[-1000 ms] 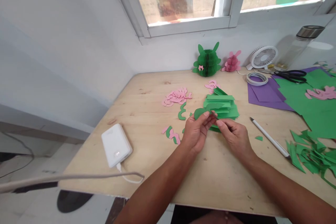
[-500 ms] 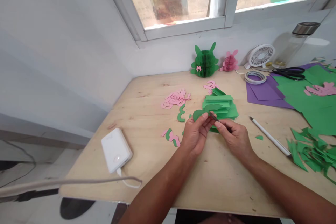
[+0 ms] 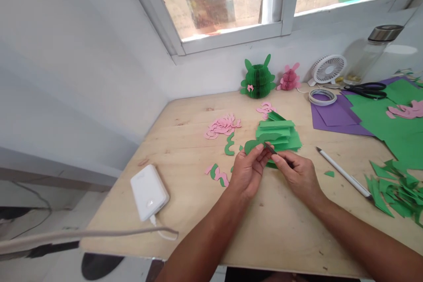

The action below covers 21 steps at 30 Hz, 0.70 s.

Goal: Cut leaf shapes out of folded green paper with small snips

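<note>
The left hand [image 3: 247,175] is pinching a curved green paper cut-out [image 3: 251,146], and the right hand [image 3: 299,179] is pinching a thin dark blade [image 3: 271,149] at its edge, the grip hiding the rest of the tool. Beyond, partly hidden by the hands, a stack of green paper strips [image 3: 279,136] is sitting on the plywood table [image 3: 185,141], with pink paper scraps [image 3: 223,126] lying left of it.

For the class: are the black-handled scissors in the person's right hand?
No, the black-handled scissors lie on the purple paper at the far right, apart from the right hand.
</note>
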Tool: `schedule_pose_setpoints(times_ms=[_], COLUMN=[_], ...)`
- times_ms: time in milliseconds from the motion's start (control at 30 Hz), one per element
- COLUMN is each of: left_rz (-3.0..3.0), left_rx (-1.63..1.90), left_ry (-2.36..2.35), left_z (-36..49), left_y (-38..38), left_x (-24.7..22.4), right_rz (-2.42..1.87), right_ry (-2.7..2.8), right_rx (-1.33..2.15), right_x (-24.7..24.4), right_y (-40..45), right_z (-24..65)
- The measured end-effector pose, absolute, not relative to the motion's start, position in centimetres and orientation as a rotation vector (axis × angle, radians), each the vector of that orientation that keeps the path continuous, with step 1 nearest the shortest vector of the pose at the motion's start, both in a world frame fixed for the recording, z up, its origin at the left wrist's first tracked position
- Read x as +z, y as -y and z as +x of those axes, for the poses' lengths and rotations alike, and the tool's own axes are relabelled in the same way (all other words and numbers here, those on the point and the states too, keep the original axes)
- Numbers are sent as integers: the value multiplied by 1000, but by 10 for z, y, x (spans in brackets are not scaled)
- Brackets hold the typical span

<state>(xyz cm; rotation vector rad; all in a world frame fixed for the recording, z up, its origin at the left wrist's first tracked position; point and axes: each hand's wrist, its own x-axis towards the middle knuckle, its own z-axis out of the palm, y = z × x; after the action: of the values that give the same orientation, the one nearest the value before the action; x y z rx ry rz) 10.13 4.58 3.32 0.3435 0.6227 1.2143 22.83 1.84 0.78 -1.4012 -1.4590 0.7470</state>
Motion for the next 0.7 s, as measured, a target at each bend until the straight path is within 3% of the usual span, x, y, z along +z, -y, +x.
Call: schedule_pose_setpoints(times_ms=[700], left_rz=[318], left_rx=[1213], left_ry=[-595], left_z=[102], left_y=[-44], left_x=[34], right_rz=[-1406], right_ry=[1443], right_rx=[761], right_x=[8], right_y=[-18], right_z=[228])
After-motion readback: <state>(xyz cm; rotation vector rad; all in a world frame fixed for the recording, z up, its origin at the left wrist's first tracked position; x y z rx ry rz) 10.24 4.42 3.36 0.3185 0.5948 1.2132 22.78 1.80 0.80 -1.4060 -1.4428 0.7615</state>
